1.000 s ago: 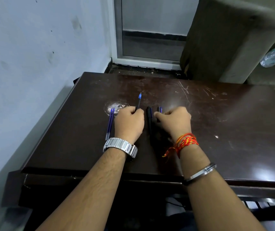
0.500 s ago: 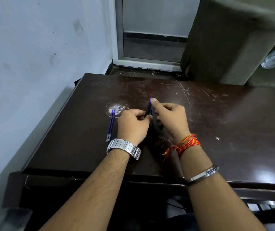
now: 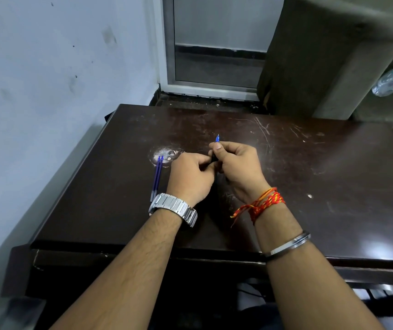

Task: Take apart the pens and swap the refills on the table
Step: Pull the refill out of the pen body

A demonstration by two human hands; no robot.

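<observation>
Both hands meet over the middle of the dark wooden table (image 3: 321,186). My right hand (image 3: 238,167) grips a dark pen whose blue tip (image 3: 217,138) sticks out past the thumb, pointing away from me. My left hand (image 3: 190,177) pinches the lower end of the same pen, fingers touching the right hand's. Most of the pen's body is hidden between the two hands. Two blue refills (image 3: 157,177) lie side by side on the table just left of my left hand.
A worn white patch (image 3: 167,152) marks the tabletop by the refills' far ends. A wall stands close on the left, a door frame (image 3: 167,44) behind the table, and a draped chair (image 3: 321,55) at the back right.
My hands, apart on the table a second ago, have come together around one pen and lifted it. The blue tip now shows above my right thumb.
</observation>
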